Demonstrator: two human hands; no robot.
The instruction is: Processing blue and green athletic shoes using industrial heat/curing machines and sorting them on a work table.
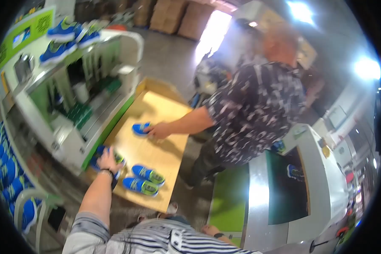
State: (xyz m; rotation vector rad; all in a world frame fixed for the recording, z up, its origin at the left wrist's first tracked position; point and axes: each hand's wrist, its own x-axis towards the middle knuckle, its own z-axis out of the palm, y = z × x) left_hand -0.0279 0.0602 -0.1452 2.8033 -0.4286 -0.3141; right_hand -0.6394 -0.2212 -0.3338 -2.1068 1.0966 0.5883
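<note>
My left hand (107, 161) reaches over the near left corner of a wooden tabletop (167, 152), its fingers closed over a blue shoe (120, 159) with a green lining. More blue shows beside that hand, partly hidden by it. To its right, a pair of blue shoes lies side by side: one shoe (143, 172) farther off, another shoe (139, 186) nearer me. My right hand (209, 230) is low beside my body, close to a green panel; its fingers are too unclear to read. Across the table, a co-worker's hand (158, 131) touches a blue shoe (140, 128).
A white and green machine (67, 156) borders the table on the left, with several blue shoes (57, 53) and a metal jug (24, 67) on top. Shoes fill a rack (6, 163) at far left. The co-worker (258, 110) stands beyond a conveyor-like bench (258, 190).
</note>
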